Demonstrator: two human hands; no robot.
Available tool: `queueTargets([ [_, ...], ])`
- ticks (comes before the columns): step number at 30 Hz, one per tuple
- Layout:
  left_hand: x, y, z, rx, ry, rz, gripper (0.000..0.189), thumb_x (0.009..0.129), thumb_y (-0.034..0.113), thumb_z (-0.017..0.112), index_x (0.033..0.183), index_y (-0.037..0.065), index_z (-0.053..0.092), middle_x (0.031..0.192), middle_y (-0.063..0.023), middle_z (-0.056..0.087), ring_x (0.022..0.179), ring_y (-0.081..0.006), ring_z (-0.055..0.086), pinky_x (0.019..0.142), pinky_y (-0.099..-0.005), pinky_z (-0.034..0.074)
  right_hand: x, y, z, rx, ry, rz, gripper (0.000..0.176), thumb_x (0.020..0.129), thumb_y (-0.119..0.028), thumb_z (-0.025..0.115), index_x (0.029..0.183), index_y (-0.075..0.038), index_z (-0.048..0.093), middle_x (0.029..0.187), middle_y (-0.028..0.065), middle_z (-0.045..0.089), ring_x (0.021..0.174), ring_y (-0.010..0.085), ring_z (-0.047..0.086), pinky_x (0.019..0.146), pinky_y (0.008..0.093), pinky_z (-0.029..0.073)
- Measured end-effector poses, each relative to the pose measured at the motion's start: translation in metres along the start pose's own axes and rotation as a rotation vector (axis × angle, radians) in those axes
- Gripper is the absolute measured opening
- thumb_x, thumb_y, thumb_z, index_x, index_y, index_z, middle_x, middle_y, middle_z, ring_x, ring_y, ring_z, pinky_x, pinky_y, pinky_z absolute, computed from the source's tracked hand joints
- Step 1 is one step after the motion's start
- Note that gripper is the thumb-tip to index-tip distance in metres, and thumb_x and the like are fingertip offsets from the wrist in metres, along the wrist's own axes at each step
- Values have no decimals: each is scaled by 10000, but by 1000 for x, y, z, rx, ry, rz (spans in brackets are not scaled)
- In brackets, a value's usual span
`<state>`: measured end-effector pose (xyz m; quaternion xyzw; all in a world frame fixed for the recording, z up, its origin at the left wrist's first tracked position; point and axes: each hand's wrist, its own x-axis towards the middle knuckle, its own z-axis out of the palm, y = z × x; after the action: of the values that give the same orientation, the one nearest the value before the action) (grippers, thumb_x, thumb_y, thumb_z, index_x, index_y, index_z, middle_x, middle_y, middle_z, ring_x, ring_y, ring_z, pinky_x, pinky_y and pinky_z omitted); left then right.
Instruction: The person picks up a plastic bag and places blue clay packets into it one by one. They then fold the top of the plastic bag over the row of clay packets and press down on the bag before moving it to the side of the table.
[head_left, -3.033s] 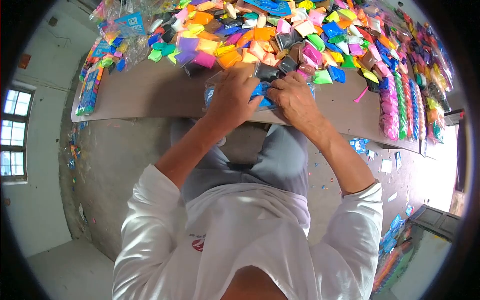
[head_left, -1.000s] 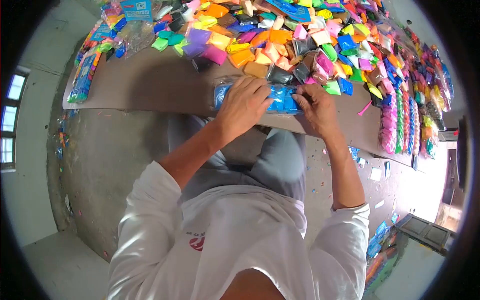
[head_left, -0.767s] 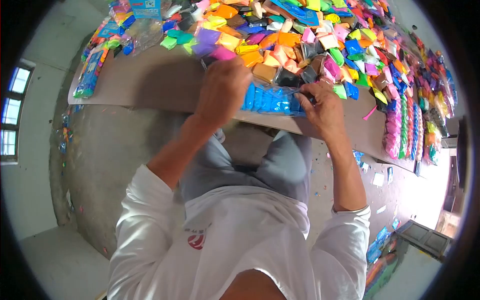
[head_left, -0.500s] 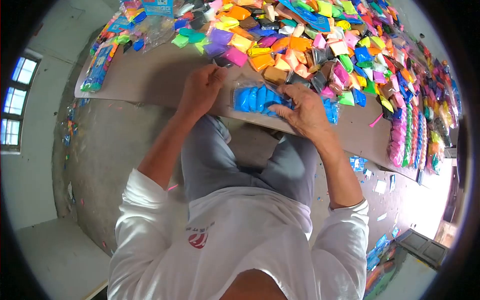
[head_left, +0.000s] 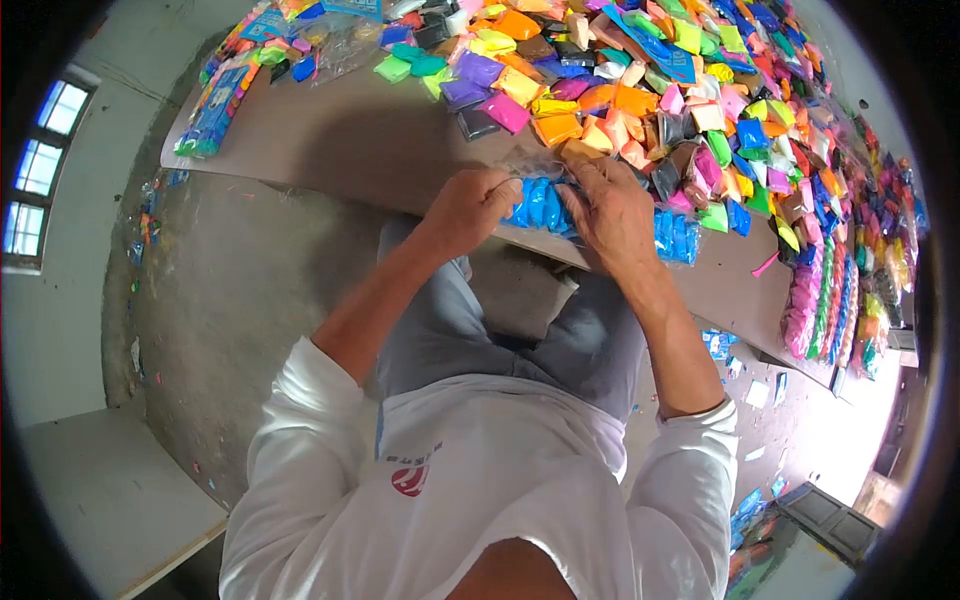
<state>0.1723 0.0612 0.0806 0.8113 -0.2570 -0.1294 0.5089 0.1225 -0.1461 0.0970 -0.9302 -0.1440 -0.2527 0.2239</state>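
A clear bag of blue packets [head_left: 542, 207] lies at the table's front edge, between my two hands. My left hand [head_left: 474, 208] is closed on the left end of this bag, thumb and fingers pinched together. Across the bag's right part lies my right hand [head_left: 608, 205], its thumb and fingers bent around the plastic. More blue packets [head_left: 677, 238] in clear plastic show just right of my right wrist. A black packet [head_left: 477, 123] and a magenta packet [head_left: 505, 112] lie beyond my left hand.
A large heap of coloured packets [head_left: 640, 100] covers the back of the table [head_left: 370, 140]. Filled long bags stand at the right [head_left: 805, 300] and another lies at the left [head_left: 217, 112]. A pink strip [head_left: 765, 265] lies near the right front edge.
My left hand has moved right, from beside the black packet to the left end of the blue bag. The black packet now lies free of it. The camera view has shifted slightly.
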Motion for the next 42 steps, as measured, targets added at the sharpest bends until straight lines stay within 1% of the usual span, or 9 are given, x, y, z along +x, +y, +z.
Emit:
queueTargets([
  [7, -7, 5, 18, 64, 157, 14, 186, 885, 152, 628, 896, -34, 635, 716, -124, 606, 688, -113, 574, 634, -317, 466, 12, -2, 6, 126, 0, 172, 174, 788, -136, 702, 941, -53, 689, 874, 135, 644, 855, 329, 628, 736, 415, 506],
  [10, -8, 2, 25, 28, 214, 30, 176, 872, 152, 647, 891, -23, 640, 724, -139, 618, 676, -132, 587, 640, -321, 472, 18, 0, 10, 73, 26, 88, 173, 795, -149, 703, 941, -57, 694, 859, 143, 646, 817, 326, 631, 721, 423, 501],
  [14, -13, 2, 31, 152, 285, 110, 128, 848, 132, 652, 883, 10, 637, 798, -149, 647, 724, -262, 638, 668, -363, 492, 26, 20, 23, 101, -18, 28, 188, 813, -160, 691, 961, -43, 690, 853, 153, 656, 802, 331, 636, 709, 414, 500],
  [18, -15, -3, 39, 225, 388, 216, 104, 823, 148, 657, 813, 63, 599, 805, -121, 633, 747, -342, 615, 663, -455, 481, 33, 31, 24, 362, -214, 300, 213, 852, -205, 682, 965, -25, 676, 804, 131, 664, 742, 271, 639, 692, 372, 494],
  [20, -17, -3, 39, 233, 374, 187, 101, 830, 141, 653, 836, 51, 607, 824, -126, 635, 773, -341, 619, 681, -444, 482, 33, 39, 26, 447, -264, 333, 238, 884, -251, 674, 935, -19, 667, 734, 87, 642, 685, 182, 594, 663, 333, 476],
  [29, -19, -6, 40, 234, 349, 144, 110, 841, 150, 647, 867, 46, 624, 848, -133, 637, 807, -343, 623, 715, -435, 483, 44, 34, 12, 717, -465, 534, 277, 939, -291, 631, 891, -19, 659, 703, -47, 564, 631, 60, 453, 560, 254, 365],
  [35, -16, -5, 30, 193, 361, 152, 135, 843, 159, 655, 881, 30, 644, 831, -140, 634, 792, -335, 626, 709, -423, 487, 48, 41, 8, 676, -586, 550, 290, 935, -257, 641, 1060, 2, 674, 882, -27, 645, 787, 50, 536, 717, 221, 437],
  [38, -6, -4, 15, 194, 384, 141, 151, 843, 173, 666, 887, 29, 649, 817, -136, 631, 761, -309, 626, 699, -406, 491, 48, 32, 6, 853, -476, 576, 200, 928, -177, 621, 953, 6, 695, 830, 6, 666, 727, 77, 554, 671, 235, 446],
  [42, 10, 6, 3, 255, 355, 144, 192, 841, 222, 684, 891, 39, 652, 830, -123, 630, 714, -273, 620, 676, -385, 493, 49, 39, 8, 881, -508, 623, 223, 911, -186, 646, 989, 16, 701, 864, 25, 684, 763, 88, 589, 713, 237, 469],
])
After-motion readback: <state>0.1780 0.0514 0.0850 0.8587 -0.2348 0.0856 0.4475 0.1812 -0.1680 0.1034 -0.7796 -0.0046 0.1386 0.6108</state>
